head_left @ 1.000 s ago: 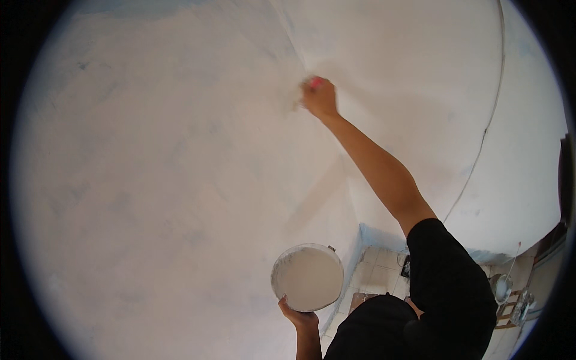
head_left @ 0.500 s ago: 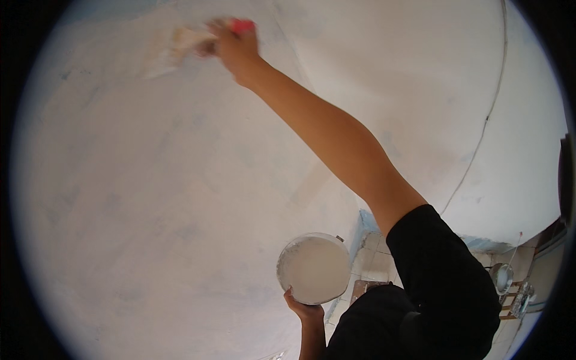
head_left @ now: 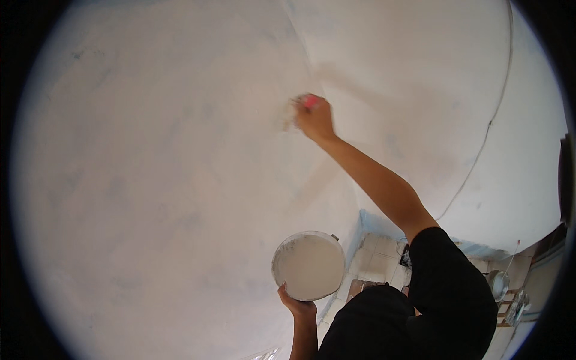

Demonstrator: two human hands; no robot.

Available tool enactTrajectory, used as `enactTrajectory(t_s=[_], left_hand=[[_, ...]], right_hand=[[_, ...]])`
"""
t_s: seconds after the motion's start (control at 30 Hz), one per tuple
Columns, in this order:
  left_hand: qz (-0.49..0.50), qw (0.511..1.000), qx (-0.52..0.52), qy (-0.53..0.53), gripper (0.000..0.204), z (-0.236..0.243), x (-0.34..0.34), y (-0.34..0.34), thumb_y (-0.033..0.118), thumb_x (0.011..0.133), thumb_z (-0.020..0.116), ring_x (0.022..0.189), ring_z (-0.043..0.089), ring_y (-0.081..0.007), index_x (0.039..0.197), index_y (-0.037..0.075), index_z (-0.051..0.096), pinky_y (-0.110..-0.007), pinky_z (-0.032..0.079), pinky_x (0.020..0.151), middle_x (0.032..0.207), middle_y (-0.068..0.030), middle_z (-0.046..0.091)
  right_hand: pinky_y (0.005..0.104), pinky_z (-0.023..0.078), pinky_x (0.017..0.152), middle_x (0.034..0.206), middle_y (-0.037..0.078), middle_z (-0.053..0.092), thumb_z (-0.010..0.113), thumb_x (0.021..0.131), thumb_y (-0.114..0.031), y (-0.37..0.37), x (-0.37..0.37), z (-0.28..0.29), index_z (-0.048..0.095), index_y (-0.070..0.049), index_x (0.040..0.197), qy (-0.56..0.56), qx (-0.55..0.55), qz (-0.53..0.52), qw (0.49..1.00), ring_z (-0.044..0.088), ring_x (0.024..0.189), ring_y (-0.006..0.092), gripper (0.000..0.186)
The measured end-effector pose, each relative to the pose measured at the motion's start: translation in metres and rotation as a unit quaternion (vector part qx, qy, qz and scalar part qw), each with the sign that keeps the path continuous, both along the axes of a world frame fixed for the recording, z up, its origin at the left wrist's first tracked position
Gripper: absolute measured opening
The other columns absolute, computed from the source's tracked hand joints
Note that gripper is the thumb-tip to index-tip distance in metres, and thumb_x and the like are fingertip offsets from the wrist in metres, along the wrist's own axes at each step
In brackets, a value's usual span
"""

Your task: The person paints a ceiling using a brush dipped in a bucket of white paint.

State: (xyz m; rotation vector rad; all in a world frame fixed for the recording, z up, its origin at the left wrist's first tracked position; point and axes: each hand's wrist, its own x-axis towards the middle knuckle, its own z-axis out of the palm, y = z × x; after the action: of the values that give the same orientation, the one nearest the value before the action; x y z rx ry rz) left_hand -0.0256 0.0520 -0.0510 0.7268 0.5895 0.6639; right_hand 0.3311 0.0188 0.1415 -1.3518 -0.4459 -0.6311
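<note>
Right-hand fingers (head_left: 301,113) back near wall corner (head_left: 306,51), red-handled brush (head_left: 311,101) blurred

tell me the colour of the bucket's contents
The contents look pale greyish beige; the head view shows them best.

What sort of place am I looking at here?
Probably a room being repainted, judging by the patchy pale wall, the tiled floor and the bucket of paint-like stuff in the left hand.

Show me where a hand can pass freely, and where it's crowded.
Likely between the right hand and the bucket, or left of the bucket, before the pale wall. Lower right looks crowded: a round container and a wooden frame show close beside the black sleeve.
</note>
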Motion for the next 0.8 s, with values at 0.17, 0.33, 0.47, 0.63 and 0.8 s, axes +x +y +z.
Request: enactTrajectory(t_s=[0.17, 0.33, 0.47, 0.63, 0.8], left_hand=[[-0.024, 0.999, 0.018, -0.024, 0.051, 0.003, -0.001, 0.0, 0.039, 0.078, 0.042, 0.106, 0.048, -0.0236, 0.115, 0.004, 0.046, -0.037, 0.038, 0.088, 0.11, -0.0088, 0.052], [-0.009, 1.0, 0.02, -0.018, 0.051, -0.005, 0.0, -0.001, 0.039, 0.077, 0.042, 0.106, 0.048, -0.0241, 0.114, 0.004, 0.046, -0.037, 0.038, 0.088, 0.11, -0.009, 0.052], [-0.007, 1.0, 0.003, -0.025, 0.049, 0.002, 0.001, -0.004, 0.038, 0.078, 0.041, 0.106, 0.048, -0.0231, 0.113, 0.004, 0.046, -0.036, 0.038, 0.088, 0.11, -0.0086, 0.052], [-0.012, 1.0, 0.006, -0.011, 0.047, -0.007, 0.001, 0.004, 0.038, 0.08, 0.04, 0.105, 0.049, -0.0229, 0.113, 0.005, 0.047, -0.037, 0.039, 0.088, 0.109, -0.008, 0.053], [-0.035, 0.999, -0.004, -0.015, 0.051, -0.016, 0.007, 0.009, 0.04, 0.079, 0.043, 0.107, 0.047, -0.023, 0.116, 0.005, 0.045, -0.037, 0.037, 0.089, 0.111, -0.0075, 0.052]], right_hand=[[0.0417, 0.043, 0.05, 0.058, 0.018, 0.052, 0.055, 0.071, -0.013, 0.019, -0.098, 0.168, 0.046, 0.0, 0.06, -0.099, 0.193, 0.213, 0.953, 0.054, 0.049, 0.0316, 0.019], [0.034, 0.048, 0.047, 0.062, 0.011, 0.055, 0.054, 0.08, -0.011, 0.025, -0.109, 0.214, 0.049, 0.001, 0.07, -0.157, 0.319, 0.382, 0.853, 0.057, 0.049, 0.0203, 0.016], [0.0323, 0.053, 0.058, 0.081, 0.012, 0.06, 0.054, 0.087, -0.019, 0.035, -0.077, 0.109, 0.052, 0.002, 0.096, -0.053, 0.288, 0.449, 0.844, 0.063, 0.068, 0.0201, 0.023], [0.0242, 0.047, 0.049, 0.059, 0.004, 0.057, 0.052, 0.089, -0.018, 0.003, -0.014, -0.061, 0.058, 0.001, 0.09, -0.01, 0.191, 0.149, 0.97, 0.06, 0.056, 0.0112, 0.019], [0.0323, 0.047, 0.048, 0.055, 0.011, 0.059, 0.057, 0.082, -0.017, -0.034, 0.018, -0.097, 0.061, -0.003, 0.075, 0.046, 0.012, -0.104, 0.993, 0.06, 0.05, 0.0243, 0.017]])
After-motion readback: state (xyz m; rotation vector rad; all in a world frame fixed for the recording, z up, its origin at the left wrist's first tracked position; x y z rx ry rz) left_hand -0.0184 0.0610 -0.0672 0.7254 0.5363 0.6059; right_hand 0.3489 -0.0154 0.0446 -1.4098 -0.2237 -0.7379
